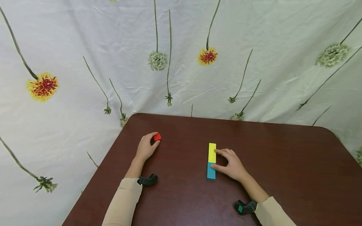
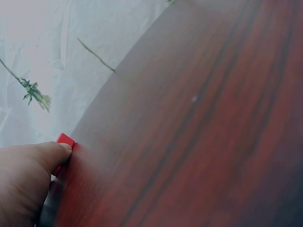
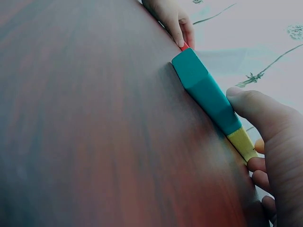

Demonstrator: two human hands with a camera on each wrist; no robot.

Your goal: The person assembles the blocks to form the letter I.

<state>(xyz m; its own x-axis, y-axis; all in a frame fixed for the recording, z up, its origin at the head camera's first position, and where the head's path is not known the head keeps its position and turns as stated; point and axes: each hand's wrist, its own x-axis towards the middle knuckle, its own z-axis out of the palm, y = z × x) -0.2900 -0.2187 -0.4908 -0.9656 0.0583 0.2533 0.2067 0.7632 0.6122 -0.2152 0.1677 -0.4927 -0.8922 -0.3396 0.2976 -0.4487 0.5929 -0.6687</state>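
The red block (image 1: 157, 137) sits on the dark wooden table (image 1: 271, 163), towards its far left part, pinched at the fingertips of the left hand (image 1: 146, 148), whose fingers curl round it (only a red corner shows past the thumb in the left wrist view). Well apart to the right lie a yellow block (image 1: 212, 152) and a teal block (image 1: 211, 171), end to end and touching, forming one bar whose long axis runs away from the person, yellow end far, teal end near. The right hand (image 1: 231, 164) rests against the bar's right side, forefinger on the yellow, thumb on the teal, loosely bracketing rather than lifting. A flowered cloth (image 1: 181, 56) hangs behind the table. Bare table lies between the hands.
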